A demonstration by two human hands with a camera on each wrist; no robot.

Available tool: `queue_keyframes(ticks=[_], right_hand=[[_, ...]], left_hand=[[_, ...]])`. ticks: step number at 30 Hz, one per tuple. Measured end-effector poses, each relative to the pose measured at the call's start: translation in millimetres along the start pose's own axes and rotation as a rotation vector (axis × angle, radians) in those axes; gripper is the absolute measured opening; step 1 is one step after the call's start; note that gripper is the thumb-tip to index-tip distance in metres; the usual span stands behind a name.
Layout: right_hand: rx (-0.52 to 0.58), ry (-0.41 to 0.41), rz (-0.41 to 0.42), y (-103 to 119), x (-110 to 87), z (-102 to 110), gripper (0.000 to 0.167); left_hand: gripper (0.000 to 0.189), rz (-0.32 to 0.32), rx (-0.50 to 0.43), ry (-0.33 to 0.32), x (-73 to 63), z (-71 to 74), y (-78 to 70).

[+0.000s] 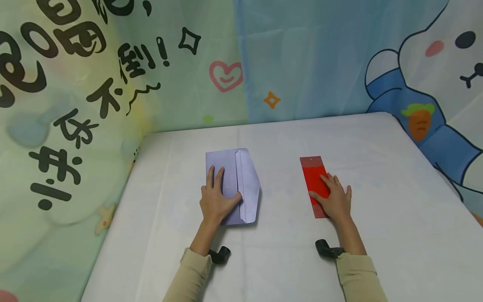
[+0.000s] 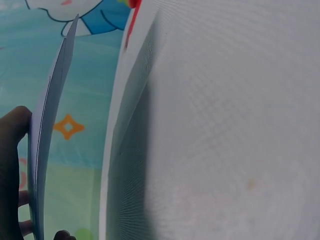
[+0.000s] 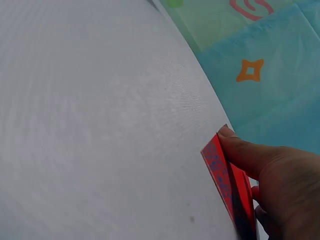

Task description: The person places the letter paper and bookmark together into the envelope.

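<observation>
There are one lavender rectangular paper envelope [image 1: 232, 184], one flat red rectangular packet [image 1: 312, 180], two bare hands [image 1: 216, 202] [image 1: 337, 202], two beige fabric sleeves [image 1: 191, 272] [image 1: 358, 277], two black wrist-worn cameras [image 1: 222, 255] [image 1: 324, 248] and one white cloth-covered table [image 1: 279, 251].

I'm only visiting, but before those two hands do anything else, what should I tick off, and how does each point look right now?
1. Left hand holds the envelope: ok.
2. Right hand holds the red packet: ok.
3. Flap opened out: ok, it spreads to the right in the head view.
4. Envelope and red packet apart: ok, bare table lies between them.
5. Envelope flat on the table: not ok, its flap side is raised.
6. Envelope empty: cannot tell, its inside is hidden.
</observation>
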State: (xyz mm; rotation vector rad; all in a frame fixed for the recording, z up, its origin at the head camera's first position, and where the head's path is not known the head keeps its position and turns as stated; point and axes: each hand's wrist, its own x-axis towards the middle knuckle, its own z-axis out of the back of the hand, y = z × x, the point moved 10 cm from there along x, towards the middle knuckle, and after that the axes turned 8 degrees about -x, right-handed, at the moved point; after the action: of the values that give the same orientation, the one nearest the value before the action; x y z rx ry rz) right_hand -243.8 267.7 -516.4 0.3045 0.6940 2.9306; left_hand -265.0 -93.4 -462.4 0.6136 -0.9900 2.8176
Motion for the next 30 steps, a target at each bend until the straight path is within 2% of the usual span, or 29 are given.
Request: queue_keyframes(ticks=[6,11,17,24,27,30], right_hand=[[0.039,-0.061,-0.028,-1.2,0.1,4.6,0.072],[0.130,-0.126,-0.073,-5.0,-1.4,9.0,0.072],[0.259,-0.097,-0.157,-13.3,-2.3,7.9,0.066],[0.501,-0.029,-0.289,-13.2,-4.7,9.7,0.047],[0.570,-0.011,-0.263,-0.5,-3.8,15.4,0.042],[0.671,0.002,-0.151,21.4,-2.2,22.9,0.040]], left_hand=[[0.086,-0.008,0.002,-0.006,-0.5,0.8,-0.9],[0.086,-0.009,0.011,0.003,-0.4,0.1,-0.3],[0.086,-0.025,0.000,0.004,0.2,-0.5,-1.9],[0.085,-0.043,0.010,0.005,0.6,-1.8,-2.5],[0.085,-0.043,0.015,0.007,1.2,-1.7,-2.0],[0.086,-0.040,0.023,0.013,1.7,-1.8,-1.6]])
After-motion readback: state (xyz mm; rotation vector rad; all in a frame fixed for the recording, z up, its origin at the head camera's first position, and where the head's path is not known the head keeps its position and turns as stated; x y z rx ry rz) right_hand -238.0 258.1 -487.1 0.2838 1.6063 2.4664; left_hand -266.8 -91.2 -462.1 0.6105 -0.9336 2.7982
